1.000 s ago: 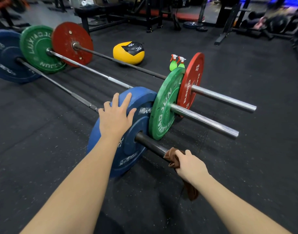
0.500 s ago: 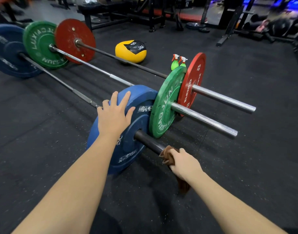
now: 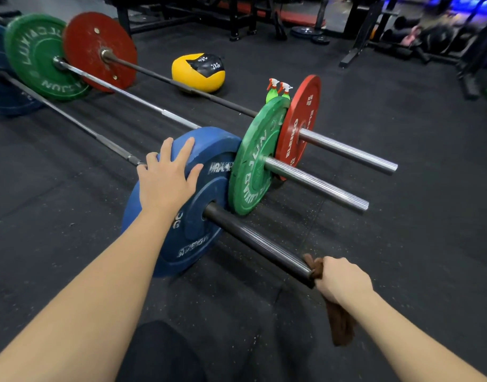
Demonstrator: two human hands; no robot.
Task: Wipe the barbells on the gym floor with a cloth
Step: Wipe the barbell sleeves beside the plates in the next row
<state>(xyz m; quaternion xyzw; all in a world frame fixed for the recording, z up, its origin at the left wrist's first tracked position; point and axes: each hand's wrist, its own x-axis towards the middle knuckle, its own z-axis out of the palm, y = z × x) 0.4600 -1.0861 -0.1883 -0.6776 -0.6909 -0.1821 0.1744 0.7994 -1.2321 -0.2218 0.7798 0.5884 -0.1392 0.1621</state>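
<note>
- The left hand [image 3: 167, 175] lay flat on the top rim of the blue plate [image 3: 192, 244]. Its fingers were spread straight and held nothing. This looked like a brace to stop the nearest barbell [image 3: 71, 121] rolling while it was rubbed.
- The right hand [image 3: 344, 279] gripped the brown cloth [image 3: 341, 326], fingers curled round it at the outer tip of the dark sleeve [image 3: 256, 241], at about 4 o'clock from the blue plate. A loose tail of cloth hung below the hand toward 6 o'clock.
- With the cloth bunched against the sleeve's end, the wipe seemed to have reached the far limit of this sleeve.
- Both arms were stretched forward and nearly straight, the left toward 11 o'clock and the right toward 1 o'clock from the wearer.
- The green plate [image 3: 253, 161] and the red plate [image 3: 300, 125] stood at 1 o'clock from the blue one, on two further bars lying alongside on the gym floor [image 3: 402, 244]. Their chrome sleeves were bare, and whether they had been wiped could not be told.
- Two spray bottles [image 3: 278, 91] stood at 12 o'clock behind the green plate, probably kept near for wetting the cloth.
</note>
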